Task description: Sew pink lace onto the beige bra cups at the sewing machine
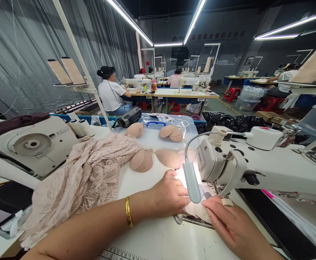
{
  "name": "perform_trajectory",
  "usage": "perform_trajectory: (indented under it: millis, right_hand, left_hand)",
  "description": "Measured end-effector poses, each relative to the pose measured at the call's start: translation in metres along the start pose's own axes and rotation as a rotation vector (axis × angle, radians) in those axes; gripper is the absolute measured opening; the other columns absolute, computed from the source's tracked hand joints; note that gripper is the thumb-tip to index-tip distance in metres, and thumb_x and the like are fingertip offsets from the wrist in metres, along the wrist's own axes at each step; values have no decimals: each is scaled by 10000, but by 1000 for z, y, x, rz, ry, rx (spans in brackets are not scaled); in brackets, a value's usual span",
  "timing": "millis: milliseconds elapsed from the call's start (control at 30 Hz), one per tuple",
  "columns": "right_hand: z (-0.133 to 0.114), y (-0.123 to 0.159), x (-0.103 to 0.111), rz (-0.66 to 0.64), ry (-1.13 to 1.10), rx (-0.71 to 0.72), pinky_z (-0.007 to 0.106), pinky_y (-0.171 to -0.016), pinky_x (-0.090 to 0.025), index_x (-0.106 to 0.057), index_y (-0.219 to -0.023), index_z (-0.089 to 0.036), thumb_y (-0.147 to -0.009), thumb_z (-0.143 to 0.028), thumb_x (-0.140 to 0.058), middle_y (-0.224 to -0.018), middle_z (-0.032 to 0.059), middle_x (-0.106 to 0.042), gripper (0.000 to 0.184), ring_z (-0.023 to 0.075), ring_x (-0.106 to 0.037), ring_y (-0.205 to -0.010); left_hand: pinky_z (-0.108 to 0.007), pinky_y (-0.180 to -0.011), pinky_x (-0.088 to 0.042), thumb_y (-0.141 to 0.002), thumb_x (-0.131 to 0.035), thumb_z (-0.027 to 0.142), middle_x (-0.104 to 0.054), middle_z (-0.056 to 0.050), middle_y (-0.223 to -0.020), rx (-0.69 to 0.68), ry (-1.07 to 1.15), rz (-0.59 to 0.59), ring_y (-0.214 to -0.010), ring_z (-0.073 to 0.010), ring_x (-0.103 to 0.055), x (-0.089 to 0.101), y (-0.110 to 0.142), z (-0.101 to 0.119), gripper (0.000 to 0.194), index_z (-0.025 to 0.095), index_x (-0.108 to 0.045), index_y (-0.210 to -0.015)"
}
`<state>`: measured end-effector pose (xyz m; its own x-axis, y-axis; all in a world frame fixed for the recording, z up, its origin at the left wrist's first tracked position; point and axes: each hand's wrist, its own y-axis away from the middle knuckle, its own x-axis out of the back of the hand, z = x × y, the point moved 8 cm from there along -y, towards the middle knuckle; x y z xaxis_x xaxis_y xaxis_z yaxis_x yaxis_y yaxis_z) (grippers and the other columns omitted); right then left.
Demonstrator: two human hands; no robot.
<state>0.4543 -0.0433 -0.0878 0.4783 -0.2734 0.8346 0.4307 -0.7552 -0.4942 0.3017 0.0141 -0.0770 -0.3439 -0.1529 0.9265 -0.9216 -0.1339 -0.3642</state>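
Observation:
A sewing machine [220, 159] stands to the right, and a grey gooseneck lamp [192, 182] hides its needle area. Under the lamp lies a pale beige fabric piece [197, 210], partly washed out by the light. My left hand [167, 195], with a ring and a gold bracelet, curls its fingers over the fabric's left side. On the right side, my right hand [225, 216] pinches the fabric's edge between thumb and forefinger; one finger wears a pale band. Beyond my left hand sit a stack of beige bra cups [141, 160] and another beige cup piece [167, 158].
Crumpled beige lace [93, 169] covers the table's left part. A clear plastic box [154, 135] holds more cup stacks on its lid. Another machine head [36, 144] stands left, and a black phone-like slab [277, 220] lies right. A person [113, 92] sits ahead.

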Motion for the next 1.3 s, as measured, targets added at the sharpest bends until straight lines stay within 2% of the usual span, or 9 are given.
perform_trajectory:
  millis: [100,300,533,667,767,867,1033,1167,1300]
  right_hand:
    - [-5,2,-8,-109,-32,22,284,-568,-526,-642,-1156,-278,-1089,-169,-447,-835,-2,-639,233,179,-649,-686]
    - [-13,-1,-8,-185,-67,5,291,-603,-506,-706,-1059,-300,-1079,-203,-508,-830,-8,-612,221,174,-598,-665]
    - [-9,1,-17,-203,-17,-13,299,-579,-431,-657,-1025,-259,-1080,-161,-440,-820,-2,-559,245,179,-561,-669]
    - [-2,3,-23,-179,34,-55,300,-570,-424,-647,-1057,-253,-1101,-180,-404,-842,10,-569,257,187,-569,-675]
    - [5,4,-29,-195,60,-94,304,-538,-412,-646,-1024,-262,-1110,-200,-379,-825,9,-588,287,182,-543,-610]
    - [11,6,-33,-199,80,-135,304,-531,-434,-669,-1101,-280,-1119,-238,-378,-819,11,-634,295,191,-567,-600]
    - [24,10,-37,-143,150,-266,334,-627,-533,-671,-1359,-320,-1138,-349,-363,-926,67,-722,380,245,-671,-750]
    - [29,11,-39,-103,126,-311,347,-695,-572,-677,-1376,-328,-1144,-379,-340,-1040,89,-742,413,252,-712,-861]
    - [31,11,-39,-105,105,-271,324,-689,-581,-675,-1386,-340,-1131,-367,-412,-1088,81,-760,367,242,-743,-890]
  left_hand:
    - [-484,-993,-264,-1013,-664,287,-678,25,-798,-23,-3,31,-756,-175,-549,5,2,5,176,183,-642,-873]
    - [-482,-975,-301,-1045,-662,326,-702,26,-815,-52,46,5,-731,-169,-562,12,2,19,262,184,-627,-827]
    - [-509,-1052,-332,-1039,-627,287,-689,9,-835,-40,24,-23,-764,-167,-591,10,1,21,231,179,-606,-835]
    - [-536,-1114,-301,-1029,-613,242,-648,23,-816,-10,-19,-11,-744,-152,-544,7,-2,16,218,178,-584,-822]
    - [-540,-1122,-287,-1019,-603,217,-624,28,-803,2,-26,-27,-731,-147,-511,5,-6,12,226,177,-567,-800]
    - [-551,-1123,-273,-1001,-607,207,-622,27,-819,16,-25,-36,-769,-163,-530,4,-10,6,201,181,-568,-806]
    - [-549,-1088,-285,-982,-591,146,-614,27,-803,28,-52,-9,-804,-177,-532,-1,-17,-4,207,181,-549,-782]
    - [-504,-948,-333,-999,-567,146,-627,4,-804,35,-52,19,-789,-187,-528,-12,-17,-10,196,180,-579,-807]
    - [-466,-891,-351,-1020,-570,208,-688,-25,-856,88,-7,-44,-819,-207,-562,-14,-16,-19,196,195,-638,-837]
